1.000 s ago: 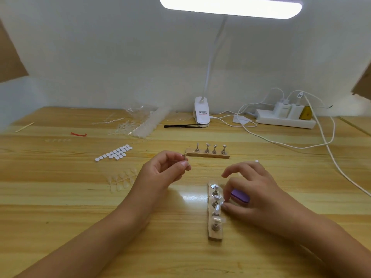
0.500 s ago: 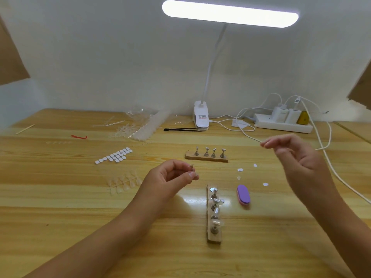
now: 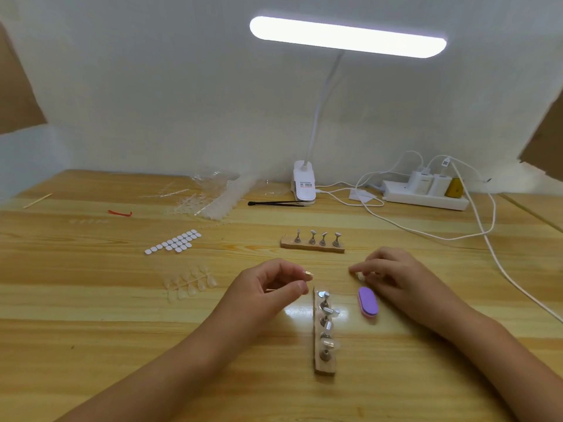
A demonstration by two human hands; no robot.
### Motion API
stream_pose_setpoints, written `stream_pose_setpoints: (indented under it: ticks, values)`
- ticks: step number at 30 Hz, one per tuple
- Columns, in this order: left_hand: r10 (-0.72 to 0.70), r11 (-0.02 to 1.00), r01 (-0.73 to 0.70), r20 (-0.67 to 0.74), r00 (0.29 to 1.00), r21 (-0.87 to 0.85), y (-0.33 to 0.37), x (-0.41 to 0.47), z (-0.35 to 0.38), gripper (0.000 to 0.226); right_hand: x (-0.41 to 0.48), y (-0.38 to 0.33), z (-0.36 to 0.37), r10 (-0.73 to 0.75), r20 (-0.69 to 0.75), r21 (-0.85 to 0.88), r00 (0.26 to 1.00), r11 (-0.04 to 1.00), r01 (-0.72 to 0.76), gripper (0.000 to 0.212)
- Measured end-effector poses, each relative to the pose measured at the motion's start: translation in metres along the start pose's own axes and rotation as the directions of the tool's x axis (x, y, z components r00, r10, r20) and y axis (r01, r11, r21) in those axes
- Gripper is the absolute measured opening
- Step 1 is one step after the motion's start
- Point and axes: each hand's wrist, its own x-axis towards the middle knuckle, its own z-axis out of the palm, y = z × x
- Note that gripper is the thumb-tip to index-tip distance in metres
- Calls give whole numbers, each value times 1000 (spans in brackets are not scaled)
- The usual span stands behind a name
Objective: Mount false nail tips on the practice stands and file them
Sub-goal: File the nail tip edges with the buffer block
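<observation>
A wooden strip [image 3: 323, 365] lies lengthwise in front of me, carrying several metal practice stands [image 3: 325, 327], some topped with clear nail tips. My left hand [image 3: 271, 287] hovers just left of its far end and pinches one small metal stand [image 3: 308, 273] between thumb and fingertips. My right hand [image 3: 393, 275] is down on the table to the right, its fingertips on a small white piece [image 3: 360, 275]. A purple nail file block [image 3: 367, 303] lies between the strip and my right hand. A second wooden strip [image 3: 312, 247] with bare stands sits farther back.
A sheet of white adhesive pads [image 3: 173, 242] and a sprig of clear nail tips [image 3: 190, 283] lie at left. Loose plastic tips [image 3: 210, 197], black tweezers [image 3: 274, 203], a clip lamp [image 3: 304, 184], a power strip [image 3: 426, 196] and white cables [image 3: 487, 239] are at the back.
My right hand left the file beside the near strip, rose toward the back right, then came down onto the table by the small white pieces. My left hand kept holding its stand.
</observation>
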Motion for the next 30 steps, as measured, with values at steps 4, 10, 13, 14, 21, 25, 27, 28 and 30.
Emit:
stream_pose_setpoints:
  ticks: [4, 10, 13, 14, 21, 25, 27, 28, 30]
  values:
    - [-1, 1000, 1, 37, 999, 1, 1, -2, 2, 15, 4, 0, -1, -31, -33, -11, 999, 999, 30, 16]
    - [11, 1000, -12, 33, 999, 27, 1, -2, 3, 14, 0, -8, -4, 68, -86, 72, 994, 995, -62, 19]
    - [24, 999, -22, 56, 998, -46, 3, -3, 3, 8, -3, -24, -5, 168, -191, 394, 967, 916, -81, 17]
    - [28, 995, -20, 81, 996, -101, 4, -4, 3, 6, -4, -31, -5, 173, -211, 477, 962, 877, -53, 16]
    - [17, 901, 98, 260, 965, -423, 10, -7, 6, 18, -12, -61, 6, 4, -282, 506, 959, 851, 145, 14]
    - [9, 891, 110, 260, 965, -441, 10, -6, 7, 17, -13, -59, 5, -29, -289, 491, 957, 854, 174, 13]
    - [4, 886, 120, 264, 964, -448, 10, -6, 7, 15, -13, -59, 5, -45, -284, 489, 958, 852, 185, 9]
    - [1, 881, 124, 264, 965, -457, 10, -7, 7, 14, -13, -60, 5, -53, -284, 488, 957, 851, 192, 9]
    - [-7, 864, 135, 257, 966, -484, 11, -7, 6, 13, -12, -61, 4, -67, -281, 487, 957, 850, 203, 10]
